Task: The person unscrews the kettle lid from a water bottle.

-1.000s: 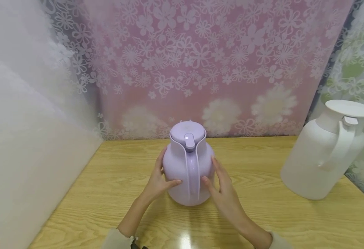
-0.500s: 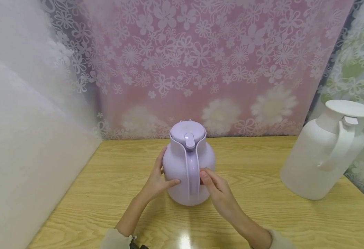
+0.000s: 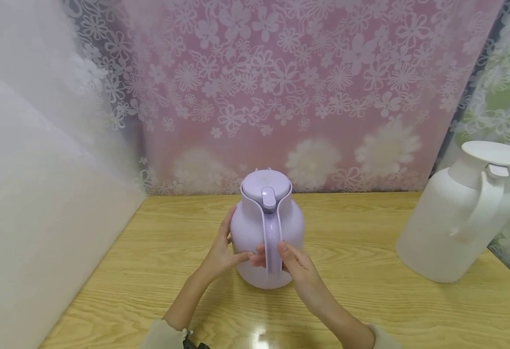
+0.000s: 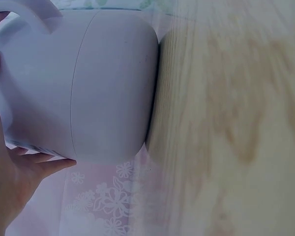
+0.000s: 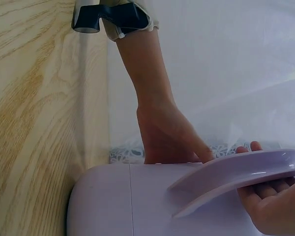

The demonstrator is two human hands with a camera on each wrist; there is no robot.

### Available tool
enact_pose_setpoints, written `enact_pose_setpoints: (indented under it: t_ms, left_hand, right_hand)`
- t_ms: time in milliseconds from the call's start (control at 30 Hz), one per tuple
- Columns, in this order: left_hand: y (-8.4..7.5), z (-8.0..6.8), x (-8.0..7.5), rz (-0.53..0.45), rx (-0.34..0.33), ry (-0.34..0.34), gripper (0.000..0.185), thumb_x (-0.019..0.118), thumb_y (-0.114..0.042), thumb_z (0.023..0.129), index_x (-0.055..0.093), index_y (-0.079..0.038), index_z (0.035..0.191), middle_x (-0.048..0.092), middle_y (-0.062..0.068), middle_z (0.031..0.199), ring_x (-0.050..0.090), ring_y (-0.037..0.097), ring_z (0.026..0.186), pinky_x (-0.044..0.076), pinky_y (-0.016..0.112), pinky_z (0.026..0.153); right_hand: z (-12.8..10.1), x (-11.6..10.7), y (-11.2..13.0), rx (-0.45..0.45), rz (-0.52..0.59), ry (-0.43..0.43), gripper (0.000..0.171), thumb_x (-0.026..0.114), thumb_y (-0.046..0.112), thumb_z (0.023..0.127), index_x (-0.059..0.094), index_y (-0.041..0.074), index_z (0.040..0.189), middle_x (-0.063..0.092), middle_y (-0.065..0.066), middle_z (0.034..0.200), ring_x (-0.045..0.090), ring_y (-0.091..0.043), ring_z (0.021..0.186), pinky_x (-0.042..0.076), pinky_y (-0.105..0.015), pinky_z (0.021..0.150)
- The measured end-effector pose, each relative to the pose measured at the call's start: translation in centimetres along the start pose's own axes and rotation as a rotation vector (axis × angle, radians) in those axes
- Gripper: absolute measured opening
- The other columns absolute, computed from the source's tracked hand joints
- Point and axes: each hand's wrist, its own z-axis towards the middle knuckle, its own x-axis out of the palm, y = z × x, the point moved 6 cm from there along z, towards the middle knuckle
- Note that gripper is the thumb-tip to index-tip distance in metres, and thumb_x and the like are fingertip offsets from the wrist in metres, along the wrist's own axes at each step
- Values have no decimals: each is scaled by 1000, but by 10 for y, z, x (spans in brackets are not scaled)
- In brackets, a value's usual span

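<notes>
A lilac thermos jug (image 3: 248, 225) stands upright on the table, its handle toward me and its lid down. My left hand (image 3: 217, 257) holds the jug's left side, thumb across the front and fingers round the side, partly hidden behind it. My right hand (image 3: 305, 278) has its fingers passed through the handle (image 3: 273, 242). Their tips show left of the handle and the thumb lies along its right edge. In the right wrist view, the right hand's fingers (image 5: 268, 189) reach under the handle. The left wrist view shows the left hand (image 4: 14, 177) against the jug's body.
A white thermos jug (image 3: 447, 228) stands at the right of the wooden table (image 3: 150, 291). A pink flowered sheet (image 3: 281, 97) hangs along the table's back edge. A pale wall-like sheet (image 3: 54, 169) runs down the left side.
My right hand has left the jug's right side, gathered its fingers, and slipped them through the handle. The left hand stays on the jug, which has not visibly moved. The view has shifted slightly.
</notes>
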Motion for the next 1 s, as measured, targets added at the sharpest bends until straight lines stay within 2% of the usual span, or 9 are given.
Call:
enact_pose_setpoints:
  t_ms: [67,200,267,333,433,633,767,867,1000]
  left_hand:
    - [0,0,0,0,1,-1,100,73,-13,59,6,-19,132,15,9,131,24,25,114,27,49,83]
    - [2,-1,0,-5,-7,5,97,72,-18,61,6,-20,132,15,8,132,24,26,114,28,48,83]
    - [3,-1,-1,-13,-8,8,93,70,-23,64,7,-20,132,15,8,132,25,27,114,29,47,83]
    - [4,0,-2,-26,1,13,87,65,-30,68,8,-19,132,15,7,132,25,29,114,30,47,83]
    - [3,0,-4,-40,21,14,77,57,-38,74,12,-18,132,17,5,132,25,27,114,31,47,82]
    - [-3,2,-12,-30,78,6,61,50,-25,82,17,-8,130,18,13,131,20,26,116,28,50,83]
    - [-17,5,-21,5,141,-14,59,46,-26,84,16,-3,130,17,15,131,17,31,117,20,50,87]
    - [-36,11,-29,41,222,-61,63,44,-34,83,18,2,128,17,15,131,17,32,117,16,49,90]
    - [-63,23,-35,86,293,-112,63,44,-39,82,23,-1,128,18,9,132,14,29,119,13,48,91]
  right_hand:
    - [-1,2,9,61,8,-22,41,18,18,93,51,-5,104,58,-15,92,52,-26,89,37,-34,78]
    - [-2,5,21,86,14,-36,40,19,15,92,50,-8,102,57,-18,91,52,-28,89,36,-34,79]
    - [-2,4,19,76,21,-38,39,20,15,92,51,-7,101,57,-18,90,53,-28,87,36,-34,79]
    - [-1,0,3,31,24,-27,39,20,15,92,52,-4,102,57,-17,91,53,-28,86,37,-34,78]
    - [-1,-3,-7,11,38,-32,39,21,17,92,52,-3,102,57,-16,91,54,-27,85,38,-34,77]
    - [-2,-1,2,39,44,-42,39,20,16,92,52,-6,101,57,-16,91,54,-27,86,37,-33,78]
    - [-2,-2,2,32,40,-31,39,20,14,92,52,-6,102,57,-16,93,54,-27,86,38,-33,78]
    - [-2,-1,2,25,47,-27,39,20,13,92,52,-6,102,57,-16,93,54,-28,85,38,-34,77]
    - [-2,-1,0,36,48,-26,39,20,16,92,52,-4,101,58,-15,92,53,-28,86,37,-34,77]
